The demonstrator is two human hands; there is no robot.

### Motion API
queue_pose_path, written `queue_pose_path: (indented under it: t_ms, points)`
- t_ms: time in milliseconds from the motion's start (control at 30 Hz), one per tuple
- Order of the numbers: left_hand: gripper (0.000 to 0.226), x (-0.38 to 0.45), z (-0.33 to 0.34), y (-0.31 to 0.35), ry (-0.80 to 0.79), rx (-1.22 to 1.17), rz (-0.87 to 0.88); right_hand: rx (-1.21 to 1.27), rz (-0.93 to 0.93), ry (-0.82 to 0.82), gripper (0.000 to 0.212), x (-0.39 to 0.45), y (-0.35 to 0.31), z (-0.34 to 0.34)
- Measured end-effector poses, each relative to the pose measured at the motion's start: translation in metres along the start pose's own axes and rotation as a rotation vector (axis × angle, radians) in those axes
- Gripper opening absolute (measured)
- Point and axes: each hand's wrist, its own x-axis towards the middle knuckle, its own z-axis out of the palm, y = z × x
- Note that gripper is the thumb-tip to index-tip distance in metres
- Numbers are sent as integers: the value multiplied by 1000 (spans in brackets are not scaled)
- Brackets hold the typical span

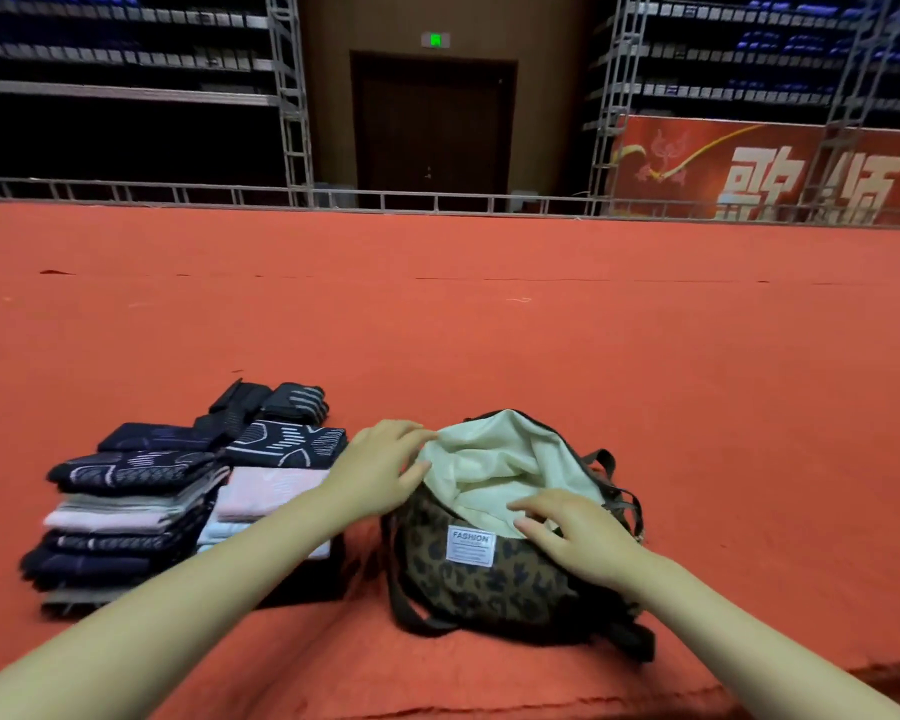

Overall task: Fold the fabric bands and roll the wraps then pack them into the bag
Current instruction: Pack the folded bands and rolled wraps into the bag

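A leopard-print bag [489,579] with a white "FASHION" label sits on the red carpet, its mouth open and showing a cream lining [494,459]. My left hand [380,467] grips the left edge of the opening. Resting on the near rim is my right hand [575,535], its fingers curled over the lining. To the left lie two stacks of folded fabric bands: a tall dark and pink stack [126,517] and a lower pink and light-blue stack [271,491] topped by a dark patterned band [287,444]. Black rolled wraps [271,402] lie behind them.
The red carpet [541,330] stretches far ahead and to the right. Its front edge drops off close to me at the lower right. A metal rail, scaffolding, a dark door and a red banner stand far at the back.
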Motion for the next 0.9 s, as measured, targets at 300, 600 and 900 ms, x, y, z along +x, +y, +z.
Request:
queue_pose_path:
  t_ms: [300,600,900]
  points:
    - [37,-94,-85,-103,236,38,-316,340,-175,82,27,96,-152,21]
    - [38,-158,-86,-168,228,-95,-898,476,-163,-87,33,204,-280,52]
    - [45,-194,-65,-165,276,-132,-731,524,-131,-585,34,224,-317,83]
